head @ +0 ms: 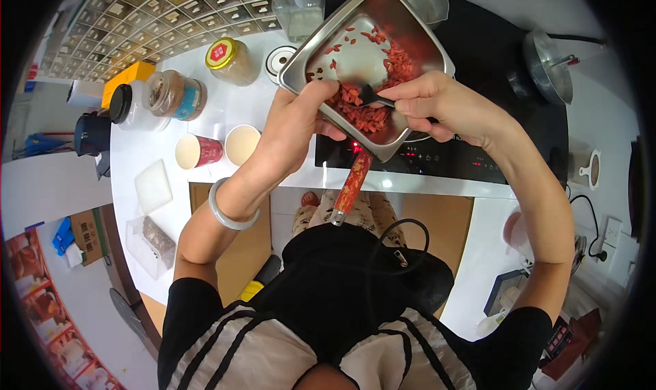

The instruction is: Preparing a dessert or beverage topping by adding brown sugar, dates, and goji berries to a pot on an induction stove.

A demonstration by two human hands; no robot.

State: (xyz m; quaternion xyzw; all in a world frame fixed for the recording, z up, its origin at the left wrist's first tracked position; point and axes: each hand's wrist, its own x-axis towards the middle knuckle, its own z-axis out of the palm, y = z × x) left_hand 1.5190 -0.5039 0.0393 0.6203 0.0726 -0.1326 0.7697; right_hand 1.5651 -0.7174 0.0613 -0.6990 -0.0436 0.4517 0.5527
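A rectangular stainless steel pan (430, 47) of red dried berries, which look like goji berries (366, 117), is tilted over the black cooktop. My left hand (302, 116) grips the pan's near left rim, the thumb inside and the fingers beneath. In my right hand (435, 105) is a small black spoon (370, 94), its bowl low among the berries by my left thumb. A few small dark bits lie near the pan's left corner. Below the pan a red patterned handle (353, 182) points towards me; the vessel it belongs to is mostly hidden.
Two paper cups (188, 151), a yellow-lidded jar (233, 62) and other jars (177, 95) stand left on the white counter. The cooktop (492, 67) bears a metal pot (548, 67) at right. A clear box (151, 246) sits at the counter's left edge. Small drawers (169, 18) line the back.
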